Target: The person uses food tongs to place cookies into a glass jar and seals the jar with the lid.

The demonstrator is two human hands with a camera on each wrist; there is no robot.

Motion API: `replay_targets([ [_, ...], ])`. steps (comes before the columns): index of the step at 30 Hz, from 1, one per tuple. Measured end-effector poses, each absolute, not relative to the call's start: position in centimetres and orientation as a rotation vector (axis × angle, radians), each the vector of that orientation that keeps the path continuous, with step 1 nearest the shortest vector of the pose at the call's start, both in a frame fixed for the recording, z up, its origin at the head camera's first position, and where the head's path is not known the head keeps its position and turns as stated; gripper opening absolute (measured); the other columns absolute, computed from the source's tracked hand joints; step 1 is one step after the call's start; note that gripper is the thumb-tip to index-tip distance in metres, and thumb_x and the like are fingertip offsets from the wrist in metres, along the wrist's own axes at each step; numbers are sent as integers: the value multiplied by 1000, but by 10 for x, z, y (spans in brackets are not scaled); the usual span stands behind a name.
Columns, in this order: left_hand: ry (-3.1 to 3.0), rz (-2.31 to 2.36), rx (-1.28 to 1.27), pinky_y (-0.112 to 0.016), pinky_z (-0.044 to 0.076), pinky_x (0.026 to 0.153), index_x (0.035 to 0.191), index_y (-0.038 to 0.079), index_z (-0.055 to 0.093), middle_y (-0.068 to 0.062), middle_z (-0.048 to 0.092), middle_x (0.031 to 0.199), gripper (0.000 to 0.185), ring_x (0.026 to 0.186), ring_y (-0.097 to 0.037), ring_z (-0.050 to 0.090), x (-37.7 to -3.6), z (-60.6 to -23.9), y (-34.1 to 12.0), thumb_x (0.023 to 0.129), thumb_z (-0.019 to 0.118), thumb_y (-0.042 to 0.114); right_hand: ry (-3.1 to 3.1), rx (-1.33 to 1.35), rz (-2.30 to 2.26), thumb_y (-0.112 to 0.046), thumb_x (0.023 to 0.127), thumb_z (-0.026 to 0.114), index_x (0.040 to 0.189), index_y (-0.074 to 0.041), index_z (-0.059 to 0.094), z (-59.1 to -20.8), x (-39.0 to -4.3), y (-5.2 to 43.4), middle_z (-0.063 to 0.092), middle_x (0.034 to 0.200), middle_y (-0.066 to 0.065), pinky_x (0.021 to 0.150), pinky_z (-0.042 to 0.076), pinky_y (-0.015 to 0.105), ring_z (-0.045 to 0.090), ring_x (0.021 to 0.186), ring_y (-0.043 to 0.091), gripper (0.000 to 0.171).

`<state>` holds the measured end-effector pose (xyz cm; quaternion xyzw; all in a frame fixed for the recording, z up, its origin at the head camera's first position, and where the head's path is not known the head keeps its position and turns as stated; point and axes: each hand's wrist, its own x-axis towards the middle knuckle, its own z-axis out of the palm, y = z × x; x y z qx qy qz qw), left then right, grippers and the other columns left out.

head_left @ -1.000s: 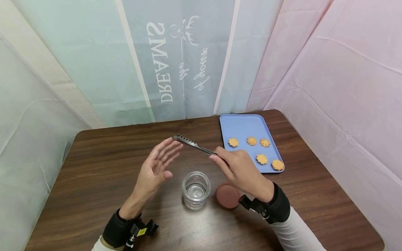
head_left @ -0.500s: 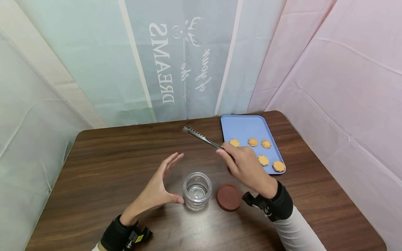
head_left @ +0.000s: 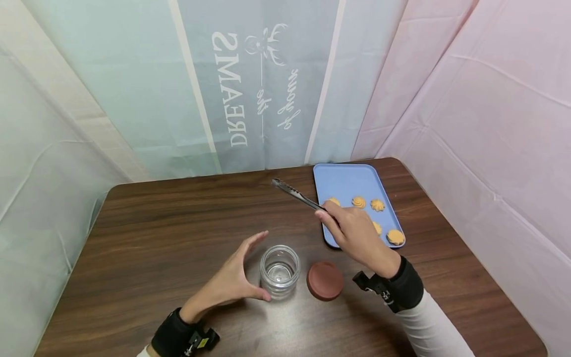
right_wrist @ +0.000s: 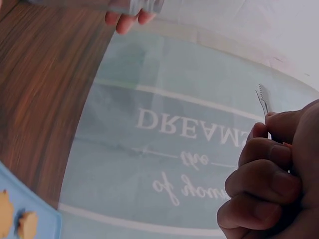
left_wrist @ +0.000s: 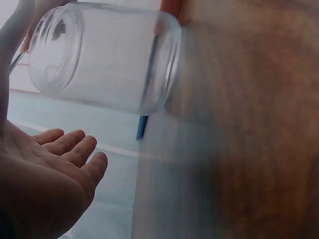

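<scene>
A clear empty glass jar (head_left: 279,271) stands upright on the dark wooden table (head_left: 156,238). My left hand (head_left: 241,272) is open and cupped at its left side, with the thumb at the jar's base. The left wrist view shows the jar (left_wrist: 104,55) close above the open palm (left_wrist: 45,174). My right hand (head_left: 352,230) grips metal tongs (head_left: 296,194) by the handle end, and their tips point up and left over the table. In the right wrist view the curled fingers (right_wrist: 269,184) hold the tongs (right_wrist: 262,97). A brown round lid (head_left: 324,280) lies to the right of the jar.
A light blue tray (head_left: 348,181) lies at the table's back right with several orange swirl cookies (head_left: 358,201) on it, partly hidden by my right hand. Cloth backdrops wall the table on the far, left and right sides.
My left hand came down from beside the tongs' tips to the jar's left side. My right hand carried the tongs right and away, over the tray's near edge.
</scene>
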<state>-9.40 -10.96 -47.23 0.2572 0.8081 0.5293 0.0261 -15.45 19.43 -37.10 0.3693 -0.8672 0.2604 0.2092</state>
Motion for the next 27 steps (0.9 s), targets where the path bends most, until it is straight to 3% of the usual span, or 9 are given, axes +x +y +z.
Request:
replay_targets([
  [5,2537,1584,755,-64,33,119,164,12,32,-9,40,168,133,153,-35,38,-91,-474,-103,55,107,26,-2466,990,678,-19,110,58,84,-18,48,-372,-155,206,30,63,-13,54,21,21,23,54,-2,28],
  [20,2525,1622,730,-64,38,116,163,9,32,-16,42,165,134,148,-41,44,-88,-472,-95,54,107,24,-2590,919,559,-13,107,64,86,-17,50,-377,-153,235,28,61,-13,50,21,21,22,50,-2,25],
  [27,2504,1624,684,-62,35,119,161,12,37,-13,45,164,130,149,-33,45,-87,-475,-91,53,108,27,-2618,885,496,-16,106,65,86,-18,52,-381,-152,245,26,60,-14,48,21,21,22,49,-2,25],
])
